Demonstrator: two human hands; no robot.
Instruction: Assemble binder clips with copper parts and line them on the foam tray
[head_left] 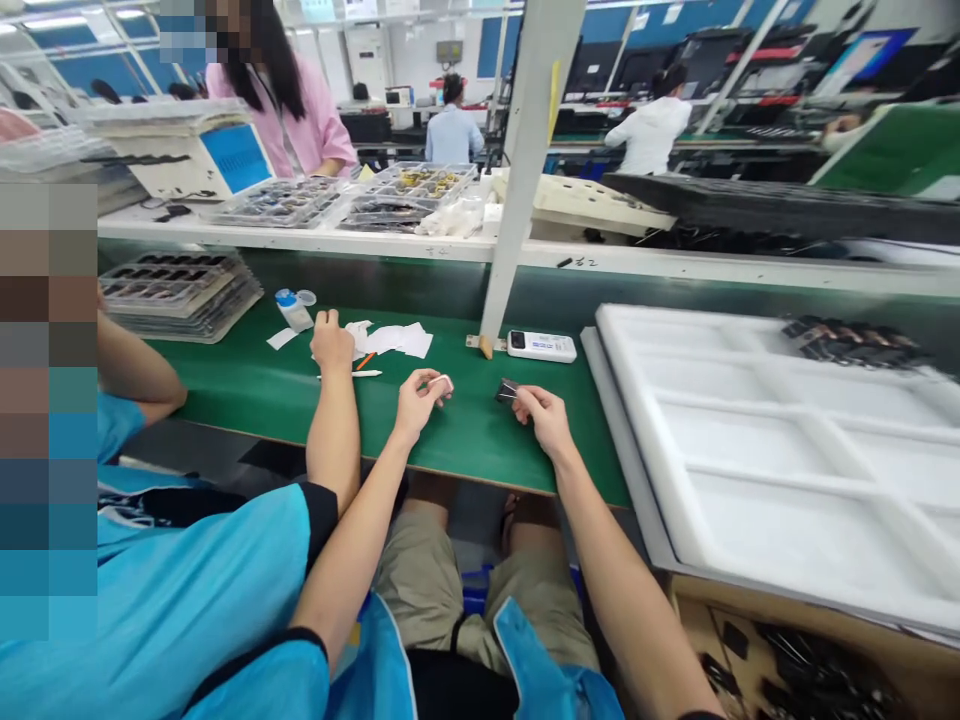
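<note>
Over the green tabletop [480, 440], my left hand [417, 408] pinches a small pinkish-white piece [445, 384] whose kind I cannot make out. A short way to the right, my right hand [546, 416] holds a small flat black part [506, 390] by its near end, between thumb and fingers. The two hands are apart. Behind my right hand lies a white device with a dark display [541, 346]. White paper pieces [401, 340] lie beyond my left hand, with an orange stick [366, 361] and a white pen-like tool [366, 374] beside them.
At my left, a co-worker's hand [332, 340] reaches the papers by a blue-white bottle [293, 310]. Stacked clear trays [180, 295] stand farther left. A white foam tray [750, 440] with black parts [855, 340] fills the right side. A post [517, 190] rises behind the bench.
</note>
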